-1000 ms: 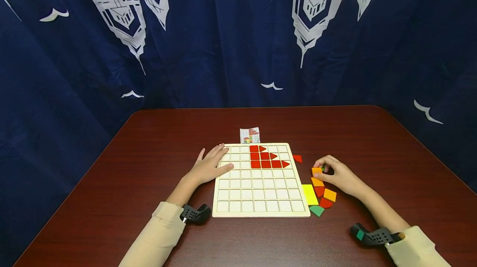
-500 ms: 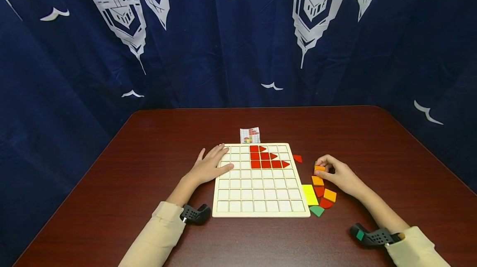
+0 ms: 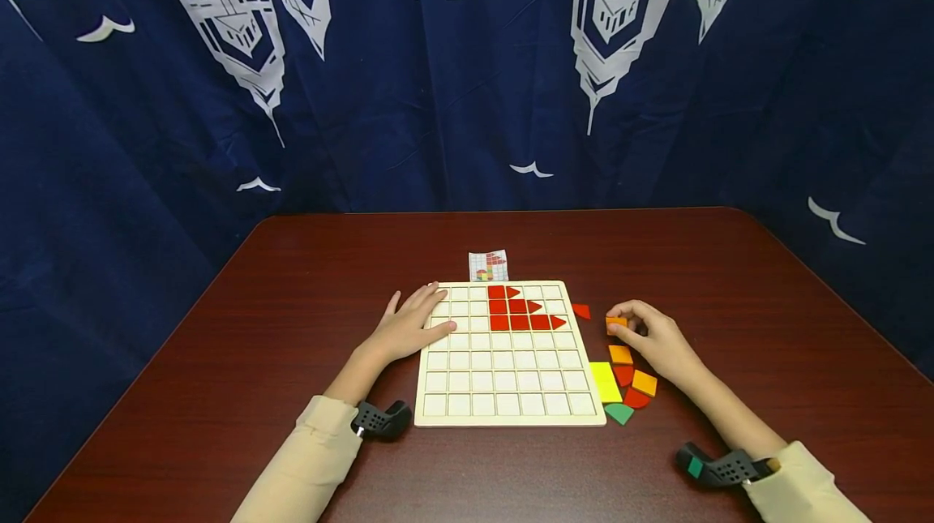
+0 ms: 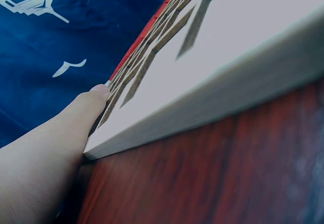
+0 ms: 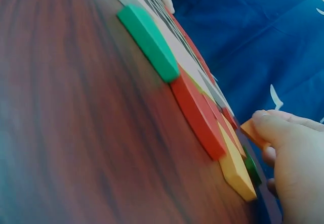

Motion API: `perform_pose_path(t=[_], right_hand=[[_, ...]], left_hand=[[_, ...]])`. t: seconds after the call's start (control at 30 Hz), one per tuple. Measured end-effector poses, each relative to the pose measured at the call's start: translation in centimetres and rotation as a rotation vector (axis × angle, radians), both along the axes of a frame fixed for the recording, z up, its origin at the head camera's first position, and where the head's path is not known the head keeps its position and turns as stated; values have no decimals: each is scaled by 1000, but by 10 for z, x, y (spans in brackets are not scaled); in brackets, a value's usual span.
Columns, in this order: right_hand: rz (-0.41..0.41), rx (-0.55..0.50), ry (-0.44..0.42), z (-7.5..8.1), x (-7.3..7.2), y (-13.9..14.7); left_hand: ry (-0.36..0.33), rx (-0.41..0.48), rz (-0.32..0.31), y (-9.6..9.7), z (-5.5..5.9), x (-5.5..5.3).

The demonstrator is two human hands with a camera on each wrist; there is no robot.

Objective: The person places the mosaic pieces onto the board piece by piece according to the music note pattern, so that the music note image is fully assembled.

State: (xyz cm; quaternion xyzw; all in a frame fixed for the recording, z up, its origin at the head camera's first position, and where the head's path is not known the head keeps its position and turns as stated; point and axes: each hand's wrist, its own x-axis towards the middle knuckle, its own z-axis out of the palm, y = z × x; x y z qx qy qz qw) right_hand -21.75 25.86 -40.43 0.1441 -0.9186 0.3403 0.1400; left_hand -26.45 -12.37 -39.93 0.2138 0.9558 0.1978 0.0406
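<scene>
My right hand (image 3: 657,342) pinches an orange square block (image 3: 616,326) between thumb and fingers, right of the grid board. The same block (image 5: 254,134) shows at the fingertips in the right wrist view. My left hand (image 3: 414,328) lies with fingers spread on the left edge of the pale wooden grid board (image 3: 511,418). Three rows of red pieces (image 3: 520,306), each ending in a point at the right, fill cells in the board's upper part. In the left wrist view the thumb (image 4: 93,102) rests at the board's edge.
Beside the board's right edge lie a yellow square (image 3: 605,382), a green piece (image 3: 619,413), orange blocks (image 3: 644,383) and red pieces (image 3: 636,399). A single red piece (image 3: 581,311) lies farther back. Behind the board is a small printed card (image 3: 488,266).
My right hand has taken the orange block from the loose pieces and moved it away from me, now a little to the left. The left hand stays on the board.
</scene>
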Motion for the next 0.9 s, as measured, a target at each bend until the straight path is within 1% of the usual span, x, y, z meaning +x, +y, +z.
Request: perform_pose_path(t=[0.07,0.2,0.3,0.43,0.67,0.9], right_hand=[[-20,-2,21,0,0,-4],[-57,-25,31,1,1,-14],[-65,-52,37,1,2,-21],[-49,-71,48,1,4,-31],[-10,-60,49,1,6,-51],[37,-53,24,3,6,-73]], left_hand=[[1,-2,2,0,0,0],[9,-2,2,0,-2,0],[18,1,2,-1,-3,0],[21,-4,2,-1,-4,-1],[6,-8,3,1,-3,-1],[25,-15,1,0,-3,-1]])
